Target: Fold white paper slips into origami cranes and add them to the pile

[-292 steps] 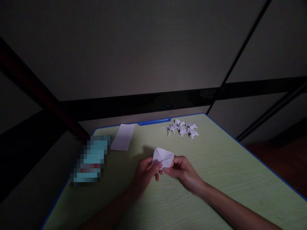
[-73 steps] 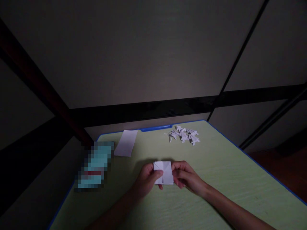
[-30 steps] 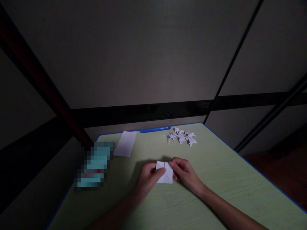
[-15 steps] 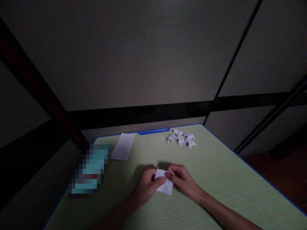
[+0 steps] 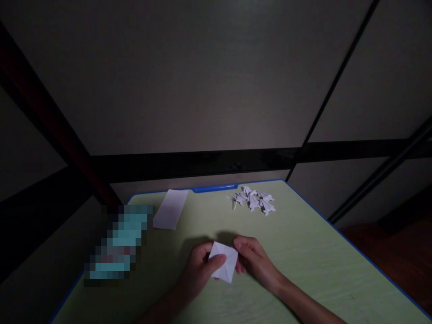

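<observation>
A small white square of folded paper (image 5: 230, 257), with creases running to its middle, is held up over the table in front of me. My left hand (image 5: 202, 266) grips it from the left, thumb flat on the top face and fingers behind. At its upper right corner, my right hand (image 5: 254, 258) is closed, thumb and forefinger pinching the edge. The fingertips behind the paper are partly hidden. Farther back lies a cluster of several white folded paper figures (image 5: 254, 199) with pointed ends.
A plain white paper sheet (image 5: 171, 209) rests at the back left of the pale green table (image 5: 303, 261), which has a blue rim. Nearer on the left is a blurred-out turquoise object (image 5: 126, 234). Cabinet panels (image 5: 202, 90) rise just behind the table.
My right thumb has slid off the paper's face to its upper right corner. The paper has shifted slightly left and nearer, still in my left hand. The view has tilted slightly.
</observation>
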The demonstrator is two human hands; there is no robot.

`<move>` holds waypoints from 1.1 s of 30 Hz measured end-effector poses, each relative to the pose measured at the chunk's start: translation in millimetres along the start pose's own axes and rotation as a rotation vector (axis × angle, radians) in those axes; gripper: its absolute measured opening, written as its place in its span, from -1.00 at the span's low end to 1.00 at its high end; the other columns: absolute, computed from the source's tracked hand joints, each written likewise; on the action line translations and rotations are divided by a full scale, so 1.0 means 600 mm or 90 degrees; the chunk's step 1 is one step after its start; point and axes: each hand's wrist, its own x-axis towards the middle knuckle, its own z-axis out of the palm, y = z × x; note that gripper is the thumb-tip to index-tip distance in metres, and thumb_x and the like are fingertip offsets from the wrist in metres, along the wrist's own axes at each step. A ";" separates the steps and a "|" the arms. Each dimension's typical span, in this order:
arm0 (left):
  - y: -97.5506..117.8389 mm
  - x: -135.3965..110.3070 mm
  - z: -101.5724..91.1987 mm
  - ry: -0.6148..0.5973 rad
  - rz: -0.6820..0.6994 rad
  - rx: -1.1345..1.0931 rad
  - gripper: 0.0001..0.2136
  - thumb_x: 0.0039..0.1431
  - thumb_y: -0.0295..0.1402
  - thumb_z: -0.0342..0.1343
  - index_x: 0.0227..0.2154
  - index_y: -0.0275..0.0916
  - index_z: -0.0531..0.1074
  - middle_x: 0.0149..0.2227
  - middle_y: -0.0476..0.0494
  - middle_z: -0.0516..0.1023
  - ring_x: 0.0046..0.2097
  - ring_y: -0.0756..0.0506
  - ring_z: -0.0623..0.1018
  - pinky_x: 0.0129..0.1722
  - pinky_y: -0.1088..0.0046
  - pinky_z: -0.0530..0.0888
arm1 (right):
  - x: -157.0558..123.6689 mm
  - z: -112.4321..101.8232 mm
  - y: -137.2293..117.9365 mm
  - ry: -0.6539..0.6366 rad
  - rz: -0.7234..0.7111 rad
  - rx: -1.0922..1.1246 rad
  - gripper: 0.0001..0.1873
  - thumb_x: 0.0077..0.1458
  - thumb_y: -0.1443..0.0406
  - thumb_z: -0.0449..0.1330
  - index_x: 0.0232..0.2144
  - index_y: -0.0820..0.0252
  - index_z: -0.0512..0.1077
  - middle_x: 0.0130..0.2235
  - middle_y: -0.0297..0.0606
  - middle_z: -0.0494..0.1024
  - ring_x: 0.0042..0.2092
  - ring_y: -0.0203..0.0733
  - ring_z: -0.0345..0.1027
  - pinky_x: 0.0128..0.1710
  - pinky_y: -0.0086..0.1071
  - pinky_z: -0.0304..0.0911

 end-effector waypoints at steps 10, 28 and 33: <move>0.001 -0.003 0.001 0.059 0.034 -0.005 -0.76 -0.26 -0.24 0.17 -0.59 -0.37 0.41 -0.66 -0.03 0.42 -0.60 0.03 0.36 -0.63 0.56 0.29 | -0.005 0.009 -0.017 0.070 -0.006 -0.038 -0.62 -0.28 0.08 0.25 -0.63 0.25 0.23 -0.70 -0.46 0.28 -0.67 -0.46 0.06 -0.66 -0.54 -0.02; 0.011 0.000 0.000 0.053 0.004 0.007 -0.76 -0.26 -0.24 0.13 -0.73 -0.37 0.41 -0.74 -0.06 0.39 -0.66 0.05 0.32 -0.65 0.57 0.24 | -0.017 0.014 -0.016 0.109 -0.113 -0.040 -0.80 -0.10 0.27 0.19 -0.43 0.20 0.23 -0.55 -0.42 0.27 -0.53 -0.40 0.12 -0.57 -0.52 0.05; 0.009 0.000 -0.003 0.054 0.002 0.001 -0.77 -0.23 -0.25 0.10 -0.71 -0.37 0.40 -0.74 -0.04 0.38 -0.66 0.05 0.31 -0.65 0.56 0.23 | -0.016 0.011 -0.016 0.112 -0.105 -0.044 -0.80 -0.11 0.27 0.20 -0.45 0.21 0.23 -0.55 -0.42 0.26 -0.53 -0.40 0.11 -0.56 -0.52 0.04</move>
